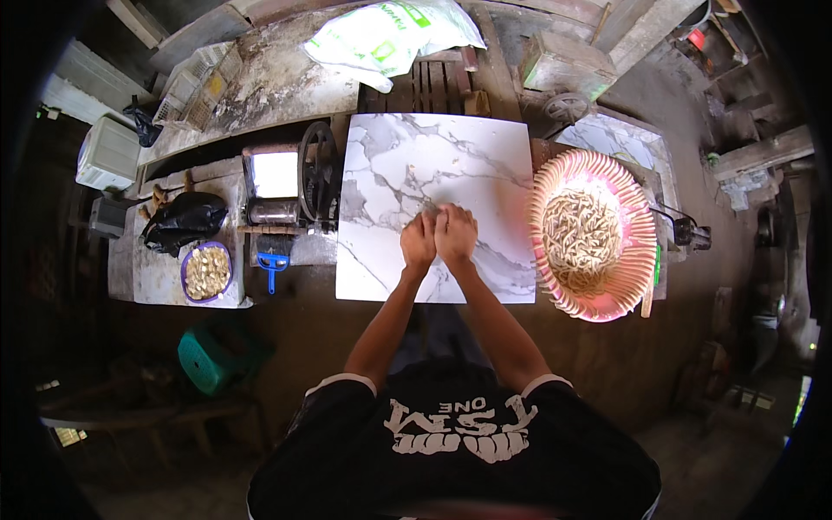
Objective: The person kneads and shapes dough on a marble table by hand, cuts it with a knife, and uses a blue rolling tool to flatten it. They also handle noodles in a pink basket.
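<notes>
My left hand [418, 240] and my right hand [456, 234] are pressed side by side on a white marble-patterned slab [390, 165]. Both hands are closed over a small pale piece of dough [432, 209], which only peeks out at my fingertips. To the right of the slab stands a round pink woven tray [631, 247] piled with several thin pale dough sticks [581, 234].
A black hand-cranked roller machine [317, 173] stands at the slab's left edge. Further left are a purple bowl of pale pieces [206, 271], a black plastic bag [184, 221] and a blue brush [272, 263]. A green stool [212, 355] stands on the floor below.
</notes>
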`<state>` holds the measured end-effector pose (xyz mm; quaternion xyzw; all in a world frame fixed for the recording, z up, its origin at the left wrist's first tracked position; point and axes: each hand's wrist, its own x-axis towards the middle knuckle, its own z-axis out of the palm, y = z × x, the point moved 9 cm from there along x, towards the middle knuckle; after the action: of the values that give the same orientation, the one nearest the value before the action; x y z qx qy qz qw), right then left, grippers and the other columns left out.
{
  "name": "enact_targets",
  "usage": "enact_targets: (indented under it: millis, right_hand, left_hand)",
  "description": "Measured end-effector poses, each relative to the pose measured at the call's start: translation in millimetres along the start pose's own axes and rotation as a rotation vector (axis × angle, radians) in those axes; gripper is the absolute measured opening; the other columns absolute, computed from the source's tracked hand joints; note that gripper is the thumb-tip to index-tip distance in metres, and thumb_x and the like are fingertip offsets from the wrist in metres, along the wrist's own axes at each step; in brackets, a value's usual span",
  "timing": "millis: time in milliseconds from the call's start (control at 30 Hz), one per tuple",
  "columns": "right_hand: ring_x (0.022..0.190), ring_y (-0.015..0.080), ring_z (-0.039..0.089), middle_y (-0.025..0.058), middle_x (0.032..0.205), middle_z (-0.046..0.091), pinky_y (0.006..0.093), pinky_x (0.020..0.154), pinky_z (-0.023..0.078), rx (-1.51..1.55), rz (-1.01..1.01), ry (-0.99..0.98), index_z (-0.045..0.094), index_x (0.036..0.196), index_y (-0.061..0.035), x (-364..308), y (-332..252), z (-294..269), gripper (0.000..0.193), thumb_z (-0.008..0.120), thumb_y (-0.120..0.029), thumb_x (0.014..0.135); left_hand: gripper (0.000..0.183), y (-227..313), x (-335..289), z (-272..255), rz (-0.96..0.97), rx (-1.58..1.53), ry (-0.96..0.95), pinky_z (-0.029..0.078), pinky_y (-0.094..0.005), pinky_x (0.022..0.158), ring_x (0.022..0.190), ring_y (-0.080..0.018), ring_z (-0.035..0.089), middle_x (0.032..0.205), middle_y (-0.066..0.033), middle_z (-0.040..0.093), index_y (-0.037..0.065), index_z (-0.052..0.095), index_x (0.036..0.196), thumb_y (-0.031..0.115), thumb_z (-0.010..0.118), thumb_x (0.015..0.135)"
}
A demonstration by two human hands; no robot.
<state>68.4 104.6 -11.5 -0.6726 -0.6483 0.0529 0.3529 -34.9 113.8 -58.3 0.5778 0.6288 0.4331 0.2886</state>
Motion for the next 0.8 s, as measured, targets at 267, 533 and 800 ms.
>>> enact_targets:
  millis: [267,533,800]
  right_hand:
    - [0.067,0.0285,0.050,0.0107,0.067,0.055,0.0394,0.062,0.035,-0.080,0.064,-0.052,0.052,0.058,-0.0049,-16.4,16.3,18.8,0.025,0.039,-0.019,0.076]
    - [0.058,0.0269,0.046,0.0089,0.059,0.048,0.0384,0.054,0.032,0.057,-0.017,0.041,0.047,0.051,-0.0058,-46.6,13.2,3.3,0.019,0.042,-0.014,0.067]
    - [0.058,0.0261,0.046,0.0076,0.059,0.048,0.0374,0.054,0.033,0.046,0.045,0.071,0.047,0.053,-0.0066,-21.7,26.8,17.6,0.017,0.043,-0.015,0.068]
  left_hand:
    - [0.030,15.1,-4.6,-3.6,0.210,-0.098,-0.062,0.036,-0.0427,0.060,0.068,-0.0370,0.045,0.065,-0.0203,0.048,-0.004,0.049,0.072,0.016,0.032,0.086]
    - [0.029,11.6,-30.2,-11.1,0.194,0.006,-0.028,0.037,-0.0415,0.051,0.057,-0.0355,0.045,0.062,-0.0169,0.047,-0.001,0.048,0.065,0.014,0.033,0.085]
    - [0.039,1.3,-9.0,-5.1,0.137,0.005,0.045,0.038,-0.0390,0.047,0.052,-0.0355,0.048,0.059,-0.0194,0.050,-0.001,0.048,0.063,0.024,0.031,0.088]
